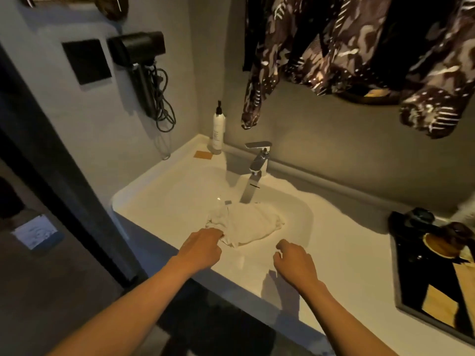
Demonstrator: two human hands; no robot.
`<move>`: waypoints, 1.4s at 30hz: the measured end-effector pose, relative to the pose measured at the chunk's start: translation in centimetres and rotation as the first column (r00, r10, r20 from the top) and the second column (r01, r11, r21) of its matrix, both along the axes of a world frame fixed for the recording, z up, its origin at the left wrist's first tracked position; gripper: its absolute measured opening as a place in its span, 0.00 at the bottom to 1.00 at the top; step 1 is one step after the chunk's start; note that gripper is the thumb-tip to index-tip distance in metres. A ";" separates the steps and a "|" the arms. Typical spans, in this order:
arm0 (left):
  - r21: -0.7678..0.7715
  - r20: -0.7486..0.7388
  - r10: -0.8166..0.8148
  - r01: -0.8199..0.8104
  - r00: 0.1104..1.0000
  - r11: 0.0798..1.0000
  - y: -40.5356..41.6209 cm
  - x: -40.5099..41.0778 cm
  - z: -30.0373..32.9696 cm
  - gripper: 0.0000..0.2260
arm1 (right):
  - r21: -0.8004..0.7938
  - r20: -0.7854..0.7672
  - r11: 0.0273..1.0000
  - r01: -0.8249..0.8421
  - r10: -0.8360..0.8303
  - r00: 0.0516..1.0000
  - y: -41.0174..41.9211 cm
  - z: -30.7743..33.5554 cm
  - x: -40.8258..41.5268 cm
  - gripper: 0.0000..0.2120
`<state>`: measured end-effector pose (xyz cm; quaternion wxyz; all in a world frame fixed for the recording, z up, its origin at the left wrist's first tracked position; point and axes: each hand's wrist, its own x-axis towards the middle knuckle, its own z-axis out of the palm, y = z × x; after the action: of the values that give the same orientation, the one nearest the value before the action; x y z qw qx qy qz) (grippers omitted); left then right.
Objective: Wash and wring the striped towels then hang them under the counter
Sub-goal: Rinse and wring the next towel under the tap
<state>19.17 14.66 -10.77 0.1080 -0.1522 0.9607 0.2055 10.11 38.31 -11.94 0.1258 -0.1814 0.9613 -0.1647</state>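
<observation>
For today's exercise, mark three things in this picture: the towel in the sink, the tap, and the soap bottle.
towel (246, 222), head view, middle of the crumpled cloth.
tap (253, 176), head view, on the chrome spout.
soap bottle (218, 129), head view, on the white body.

The near left corner of the towel (244, 223) is covered by the fingertips of the left hand (203, 246), so a grip cannot be confirmed. No stripes can be made out on the bunched cloth in the dim light. The tray (434, 299) at the right is cut off by the frame edge, and the items on it are too dark to identify. The patterned garments (359, 47) are cropped at the top. The label on the pump bottle (218, 128) is too small to be read.
</observation>
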 end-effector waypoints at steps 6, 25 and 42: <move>0.089 0.174 -0.037 0.022 0.984 0.996 -6.4 -6.2 -4.9 0.19 | -0.046 0.132 0.995 0.091 -0.084 0.988 -6.5 -4.6 -3.8 0.16; 0.234 0.204 0.121 -0.168 0.971 0.958 -11.0 -17.7 -14.2 0.13 | -0.190 0.006 0.981 0.039 -0.039 0.999 -14.8 -16.5 -17.3 0.09; 0.603 -0.373 -0.030 0.266 0.928 0.752 -14.8 -25.7 -1.3 0.07 | -0.792 -0.112 0.604 0.088 -0.285 0.952 -14.0 9.1 -14.2 0.06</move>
<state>-6.52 -0.15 -12.12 0.0023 0.0098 0.8441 0.5361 -4.12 24.32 -2.79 -0.0935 -0.1336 0.8160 -0.5546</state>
